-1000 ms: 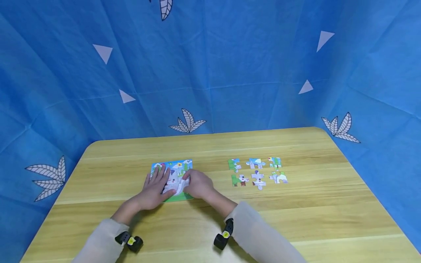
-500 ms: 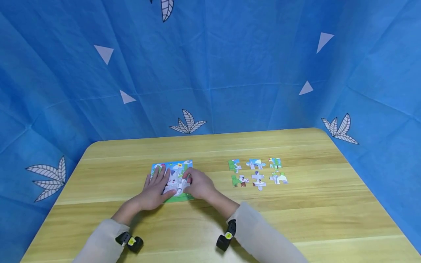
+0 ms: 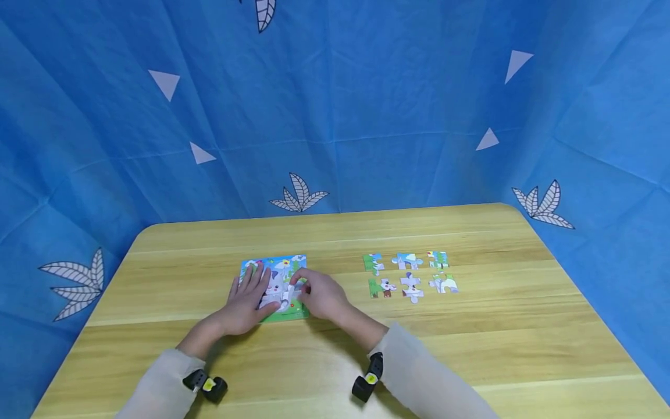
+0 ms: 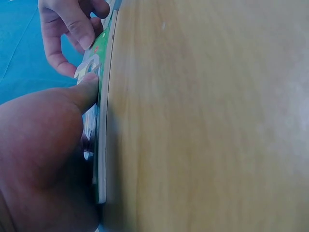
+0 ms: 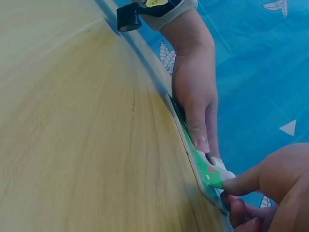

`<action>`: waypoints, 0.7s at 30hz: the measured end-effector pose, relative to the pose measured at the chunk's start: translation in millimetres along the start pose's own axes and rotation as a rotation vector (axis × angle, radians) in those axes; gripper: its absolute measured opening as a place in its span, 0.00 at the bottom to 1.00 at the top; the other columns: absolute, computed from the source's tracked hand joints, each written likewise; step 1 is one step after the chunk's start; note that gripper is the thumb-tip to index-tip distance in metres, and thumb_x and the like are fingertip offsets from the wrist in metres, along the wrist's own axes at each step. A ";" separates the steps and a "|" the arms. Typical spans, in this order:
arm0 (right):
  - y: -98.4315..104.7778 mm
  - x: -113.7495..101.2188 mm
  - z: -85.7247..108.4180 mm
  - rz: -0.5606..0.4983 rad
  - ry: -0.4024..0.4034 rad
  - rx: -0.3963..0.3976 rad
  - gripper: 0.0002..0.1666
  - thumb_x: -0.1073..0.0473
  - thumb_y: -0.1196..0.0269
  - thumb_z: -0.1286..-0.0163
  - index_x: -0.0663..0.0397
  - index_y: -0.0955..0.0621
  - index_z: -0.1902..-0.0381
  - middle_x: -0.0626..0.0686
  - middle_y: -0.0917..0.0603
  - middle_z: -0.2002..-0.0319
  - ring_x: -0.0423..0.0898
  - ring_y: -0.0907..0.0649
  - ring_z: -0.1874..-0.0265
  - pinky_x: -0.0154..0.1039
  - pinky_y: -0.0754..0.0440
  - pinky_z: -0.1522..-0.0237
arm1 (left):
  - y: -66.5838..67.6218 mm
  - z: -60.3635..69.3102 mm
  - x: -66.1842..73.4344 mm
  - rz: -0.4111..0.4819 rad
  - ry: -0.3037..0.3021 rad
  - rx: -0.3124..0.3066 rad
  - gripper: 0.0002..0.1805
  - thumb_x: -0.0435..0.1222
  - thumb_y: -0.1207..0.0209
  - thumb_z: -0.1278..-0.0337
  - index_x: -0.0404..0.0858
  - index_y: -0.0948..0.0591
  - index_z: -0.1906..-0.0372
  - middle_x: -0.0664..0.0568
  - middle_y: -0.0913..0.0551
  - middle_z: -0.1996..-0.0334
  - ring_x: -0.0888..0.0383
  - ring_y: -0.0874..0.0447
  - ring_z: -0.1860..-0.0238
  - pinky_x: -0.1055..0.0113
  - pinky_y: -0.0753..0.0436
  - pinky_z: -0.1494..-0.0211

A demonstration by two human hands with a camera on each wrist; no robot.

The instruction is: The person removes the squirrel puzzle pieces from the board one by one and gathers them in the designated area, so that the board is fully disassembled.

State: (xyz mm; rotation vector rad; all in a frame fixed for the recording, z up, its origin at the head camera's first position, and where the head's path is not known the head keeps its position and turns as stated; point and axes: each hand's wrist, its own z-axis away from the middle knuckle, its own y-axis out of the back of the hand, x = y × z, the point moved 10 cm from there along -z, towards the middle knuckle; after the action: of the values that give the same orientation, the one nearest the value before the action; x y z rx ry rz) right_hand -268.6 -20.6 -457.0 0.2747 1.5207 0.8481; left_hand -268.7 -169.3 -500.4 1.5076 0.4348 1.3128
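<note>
A picture puzzle [image 3: 285, 316] with a white cartoon animal lies on the table in the head view. My left hand [image 3: 246, 299] rests flat on its left part, fingers spread, thumb pressing near the lower middle. At the right part, my right hand [image 3: 321, 295] has curled fingers and holds a whitish puzzle piece [image 3: 288, 294] by its edge. That piece is tilted up from the board; in the left wrist view the raised piece [image 4: 88, 65] meets the index fingertip. The right wrist view shows the right thumb [image 5: 241, 182] at the green border. Part of the picture is hidden under both hands.
Several loose puzzle pieces [image 3: 411, 286] lie in two rows to the right of the board. The wooden table [image 3: 471, 355] has a blue patterned cloth [image 3: 366, 116] hanging behind and beside it. Each wrist wears a black camera [image 3: 363, 385].
My right hand has shifted slightly right, and the whitish piece beside its fingers has tilted up out of the picture. The left hand stays in place.
</note>
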 end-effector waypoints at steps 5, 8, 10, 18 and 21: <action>1.9 3.4 -0.1 -0.058 -0.005 0.024 0.11 0.64 0.36 0.28 0.46 0.16 0.51 0.44 0.25 0.79 0.38 0.31 0.84 0.32 0.35 0.81 | -0.4 0.3 -0.7 -0.012 0.001 -0.002 0.46 0.52 0.48 0.24 0.29 0.54 0.19 0.35 0.66 0.19 0.35 0.76 0.20 0.33 0.72 0.26; 2.9 6.5 -1.3 -0.130 -0.005 0.038 0.10 0.65 0.35 0.29 0.49 0.15 0.52 0.45 0.23 0.78 0.39 0.29 0.82 0.32 0.33 0.80 | -0.4 0.0 -0.6 -0.013 -0.002 0.000 0.46 0.53 0.48 0.24 0.29 0.54 0.19 0.35 0.66 0.19 0.34 0.75 0.20 0.33 0.72 0.26; 3.8 8.8 -2.0 -0.181 -0.010 0.047 0.10 0.66 0.35 0.29 0.50 0.14 0.53 0.47 0.22 0.76 0.39 0.28 0.81 0.32 0.31 0.78 | -0.5 -0.2 -0.7 -0.014 -0.004 0.001 0.46 0.53 0.48 0.24 0.29 0.54 0.19 0.35 0.66 0.19 0.35 0.75 0.20 0.33 0.72 0.26; 8.3 13.5 0.9 -0.363 -0.043 0.067 0.03 0.67 0.33 0.31 0.60 0.13 0.62 0.48 0.17 0.71 0.40 0.23 0.73 0.31 0.25 0.72 | 5.5 4.1 8.5 0.004 -0.014 0.008 0.46 0.53 0.49 0.24 0.27 0.53 0.20 0.32 0.65 0.19 0.32 0.75 0.21 0.33 0.72 0.26; 8.6 13.3 4.0 -0.403 -0.046 0.048 0.03 0.66 0.32 0.31 0.61 0.13 0.63 0.49 0.15 0.70 0.42 0.21 0.72 0.31 0.24 0.71 | 4.5 3.2 6.6 0.003 -0.008 0.000 0.46 0.53 0.49 0.24 0.28 0.54 0.20 0.33 0.65 0.19 0.33 0.75 0.21 0.33 0.72 0.26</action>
State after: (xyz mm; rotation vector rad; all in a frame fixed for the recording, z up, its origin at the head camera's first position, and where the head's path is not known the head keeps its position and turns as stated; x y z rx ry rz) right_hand -269.7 -4.8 -461.2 0.0181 1.4872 0.4825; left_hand -265.2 -167.2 -492.8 1.5130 0.4275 1.3084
